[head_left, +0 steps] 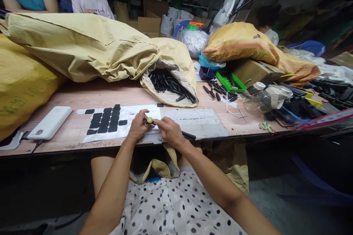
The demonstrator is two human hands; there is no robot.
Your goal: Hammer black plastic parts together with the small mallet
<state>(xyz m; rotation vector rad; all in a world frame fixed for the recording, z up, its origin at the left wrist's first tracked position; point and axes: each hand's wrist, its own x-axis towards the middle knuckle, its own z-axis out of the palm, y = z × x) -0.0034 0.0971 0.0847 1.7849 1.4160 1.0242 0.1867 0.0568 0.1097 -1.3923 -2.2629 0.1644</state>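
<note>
My left hand (138, 127) is closed on a small black part with a round yellow-green piece (149, 120) on top. My right hand (171, 132) reaches in from the other side with its fingers curled and its index fingertip at the black part; whether anything else is in it is hidden. Beside my right wrist a black rod-like piece (189, 136) lies at the table edge. Left of my hands is a white sheet (125, 113) bearing rows of black rounded patches (107, 119). Under and right of my hands is a grey flat board (198, 121).
An open sack (171, 100) of black parts (168, 84) lies ahead. A white power bank (51, 123) is at left. To the right are loose black pieces (217, 90), a green tray (231, 82), a clear jug (261, 101) and scissors (267, 127). Other people sit beyond the sacks.
</note>
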